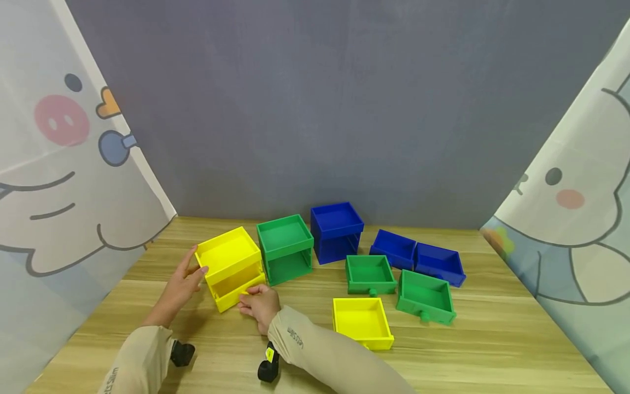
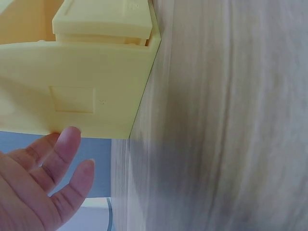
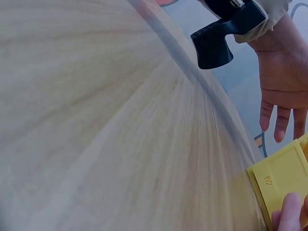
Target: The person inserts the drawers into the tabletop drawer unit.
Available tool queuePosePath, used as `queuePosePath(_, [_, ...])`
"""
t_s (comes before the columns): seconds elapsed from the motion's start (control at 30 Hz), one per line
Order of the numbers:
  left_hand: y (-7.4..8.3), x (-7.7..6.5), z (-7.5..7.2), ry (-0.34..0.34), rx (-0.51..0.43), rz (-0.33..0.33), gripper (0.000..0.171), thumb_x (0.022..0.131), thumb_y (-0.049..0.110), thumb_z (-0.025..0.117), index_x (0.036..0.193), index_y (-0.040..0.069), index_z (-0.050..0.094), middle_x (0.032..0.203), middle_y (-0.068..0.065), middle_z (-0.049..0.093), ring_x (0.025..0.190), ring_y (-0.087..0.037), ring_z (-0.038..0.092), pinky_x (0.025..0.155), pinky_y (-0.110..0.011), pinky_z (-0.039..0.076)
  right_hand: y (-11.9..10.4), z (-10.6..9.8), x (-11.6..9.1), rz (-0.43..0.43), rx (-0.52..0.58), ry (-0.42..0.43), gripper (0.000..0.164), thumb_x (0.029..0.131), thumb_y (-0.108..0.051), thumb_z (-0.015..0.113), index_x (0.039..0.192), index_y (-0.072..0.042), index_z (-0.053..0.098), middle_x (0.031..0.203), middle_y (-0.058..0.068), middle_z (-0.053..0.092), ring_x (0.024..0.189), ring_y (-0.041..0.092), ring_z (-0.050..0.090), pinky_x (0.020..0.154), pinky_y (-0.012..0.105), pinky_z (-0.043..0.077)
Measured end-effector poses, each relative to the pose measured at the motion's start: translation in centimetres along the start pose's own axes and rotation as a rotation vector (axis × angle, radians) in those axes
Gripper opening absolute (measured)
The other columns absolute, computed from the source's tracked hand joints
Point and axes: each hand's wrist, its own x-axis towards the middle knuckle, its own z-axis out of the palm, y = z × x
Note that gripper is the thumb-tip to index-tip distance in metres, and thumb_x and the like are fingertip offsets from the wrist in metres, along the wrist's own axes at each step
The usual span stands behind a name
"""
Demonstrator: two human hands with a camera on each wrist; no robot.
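Note:
A yellow drawer cabinet (image 1: 228, 254) stands at the left of the table, its upper slot hollow. In its lower slot sits a yellow drawer (image 1: 241, 293), with its front close to the cabinet's face. My left hand (image 1: 183, 287) rests against the cabinet's left side, fingers spread and fingertips near its rear edge in the left wrist view. My right hand (image 1: 261, 307) is at the drawer's front, fingers bent and pinching there; the knob is hidden behind them. In the right wrist view, fingertips (image 3: 290, 211) show against the yellow surface.
A green cabinet (image 1: 285, 235) and a blue cabinet (image 1: 337, 219) stand to the right, slots hollow. Farther right lie a yellow drawer (image 1: 361, 320), green drawers (image 1: 370, 271) and blue drawers (image 1: 394, 249). A grey panel (image 1: 315, 109) closes off the back.

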Motion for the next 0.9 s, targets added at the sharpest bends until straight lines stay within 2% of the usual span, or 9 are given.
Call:
queuePosePath(0.43, [0.07, -0.03, -0.05, 0.001, -0.013, 0.012, 0.07, 0.104, 0.025, 0.042, 0.154, 0.01, -0.004, 0.142, -0.042, 0.025, 0.123, -0.053, 0.039, 0.085, -0.047, 0.049, -0.06, 0.08, 0.16, 0.003, -0.039, -0.007, 0.011, 0.082, 0.012, 0.066, 0.088, 0.004, 0.061, 0.077, 0.012, 0.067, 0.066, 0.021, 0.068, 0.061, 0.029, 0.056])
queuePosePath(0.9, [0.14, -0.2, 0.0, -0.007, -0.016, -0.011, 0.071, 0.104, 0.029, 0.042, 0.155, 0.015, -0.005, 0.143, -0.041, 0.024, 0.124, -0.052, 0.038, 0.089, -0.05, 0.047, 0.02, 0.28, 0.27, -0.021, -0.041, -0.007, 0.01, 0.082, 0.012, 0.066, 0.087, 0.005, 0.06, 0.075, 0.011, 0.064, 0.064, 0.019, 0.066, 0.062, 0.031, 0.056])
